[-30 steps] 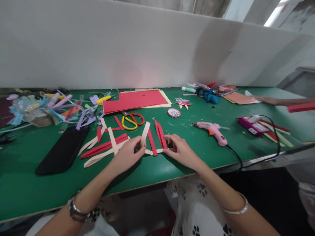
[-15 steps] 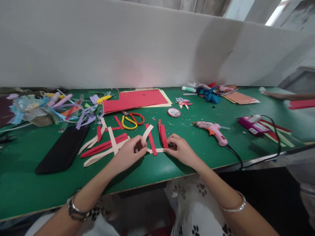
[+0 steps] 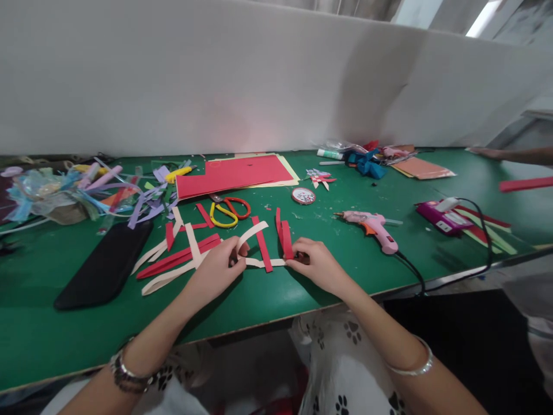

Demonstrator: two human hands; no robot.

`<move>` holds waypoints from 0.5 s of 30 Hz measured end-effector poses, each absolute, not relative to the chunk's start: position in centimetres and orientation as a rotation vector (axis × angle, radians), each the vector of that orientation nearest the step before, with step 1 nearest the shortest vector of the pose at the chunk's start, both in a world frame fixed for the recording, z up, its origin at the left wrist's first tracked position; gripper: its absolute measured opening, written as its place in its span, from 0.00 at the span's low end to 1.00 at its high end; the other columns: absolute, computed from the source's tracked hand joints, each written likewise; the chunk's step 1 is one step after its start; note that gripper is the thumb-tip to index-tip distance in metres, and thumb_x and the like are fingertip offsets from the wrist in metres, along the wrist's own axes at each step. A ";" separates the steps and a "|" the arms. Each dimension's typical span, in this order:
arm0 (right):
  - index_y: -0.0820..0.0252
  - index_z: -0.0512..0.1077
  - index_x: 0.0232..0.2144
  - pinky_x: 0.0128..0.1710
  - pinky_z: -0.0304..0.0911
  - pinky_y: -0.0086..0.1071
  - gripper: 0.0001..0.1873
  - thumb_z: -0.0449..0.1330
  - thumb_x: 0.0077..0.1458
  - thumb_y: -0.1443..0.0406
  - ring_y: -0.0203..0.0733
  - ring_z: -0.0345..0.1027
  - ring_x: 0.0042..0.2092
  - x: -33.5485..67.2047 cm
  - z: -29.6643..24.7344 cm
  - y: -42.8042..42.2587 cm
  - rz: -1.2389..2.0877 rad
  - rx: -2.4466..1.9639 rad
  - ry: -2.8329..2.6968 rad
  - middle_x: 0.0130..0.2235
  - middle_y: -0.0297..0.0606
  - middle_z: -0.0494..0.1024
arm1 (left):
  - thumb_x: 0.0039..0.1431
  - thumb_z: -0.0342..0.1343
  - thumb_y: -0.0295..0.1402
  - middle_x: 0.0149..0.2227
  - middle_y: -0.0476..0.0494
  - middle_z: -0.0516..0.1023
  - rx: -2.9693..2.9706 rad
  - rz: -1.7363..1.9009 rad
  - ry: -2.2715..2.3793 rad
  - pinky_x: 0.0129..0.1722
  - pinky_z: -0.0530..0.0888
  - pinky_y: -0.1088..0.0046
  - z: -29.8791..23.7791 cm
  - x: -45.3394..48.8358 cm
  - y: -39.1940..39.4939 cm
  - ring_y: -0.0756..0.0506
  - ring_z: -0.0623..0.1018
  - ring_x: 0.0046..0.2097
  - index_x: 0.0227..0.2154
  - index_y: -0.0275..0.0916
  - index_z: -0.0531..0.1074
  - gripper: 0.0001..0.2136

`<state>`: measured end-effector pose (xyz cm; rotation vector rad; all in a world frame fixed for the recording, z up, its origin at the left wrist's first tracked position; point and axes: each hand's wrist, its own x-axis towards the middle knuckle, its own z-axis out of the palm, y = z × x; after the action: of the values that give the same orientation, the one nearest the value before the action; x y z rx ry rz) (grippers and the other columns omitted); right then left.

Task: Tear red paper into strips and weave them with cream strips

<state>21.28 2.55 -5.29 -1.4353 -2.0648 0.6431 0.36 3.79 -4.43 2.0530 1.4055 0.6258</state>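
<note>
Clearly light and thin, the cream strip (image 3: 273, 263) looks like paper: flexible, low in weight and apt to crease or tear if tugged. It lies near the middle of the surface (image 3: 268, 300), toward the near edge, running between the two hands, its left end curling up and over to the right. At left, the left hand (image 3: 219, 264) has thumb and fingers nearly closed, pinching the strip at the base of that curl. At right, the right hand (image 3: 318, 264) pinches, its fingertips almost together, at the foot of a folded red strip (image 3: 287, 241), just where it meets the cream one. Between them a red strip (image 3: 262, 245) crosses the cream; whether it is stuck down I cannot tell. Such strips should suit a gentle fingertip pinch close to the crossings, where overlapping layers probably make them stiffer; the free ends would likely flop or spring.
</note>
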 end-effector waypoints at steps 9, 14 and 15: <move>0.62 0.68 0.20 0.26 0.52 0.26 0.06 0.57 0.46 0.71 0.30 0.57 0.26 21.3 -5.0 2.4 0.645 -1.437 -2.113 0.25 0.32 0.65 | 0.49 0.47 0.36 0.31 0.47 0.71 2.054 0.582 1.365 0.30 0.67 0.73 -4.8 0.3 3.8 0.46 0.71 0.33 0.30 0.39 0.65 0.07; 0.63 0.68 0.20 0.26 0.52 0.25 0.06 0.57 0.47 0.72 0.30 0.57 0.26 21.2 -5.0 2.4 0.649 -1.421 -2.131 0.26 0.32 0.65 | 0.49 0.48 0.32 0.36 0.47 0.71 2.154 0.575 1.191 0.34 0.67 0.74 -4.5 0.6 3.4 0.46 0.71 0.36 0.37 0.41 0.66 0.11; 0.63 0.68 0.20 0.25 0.52 0.25 0.06 0.57 0.47 0.72 0.30 0.56 0.26 21.2 -5.0 2.4 0.656 -1.417 -2.127 0.26 0.32 0.64 | 0.49 0.49 0.32 0.36 0.48 0.71 2.151 0.582 1.169 0.35 0.67 0.74 -4.4 0.7 3.3 0.47 0.71 0.37 0.40 0.42 0.65 0.13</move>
<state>21.18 2.36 -4.99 -1.4171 -2.1269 0.6559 0.66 3.32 -4.40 2.1508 1.1688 0.5822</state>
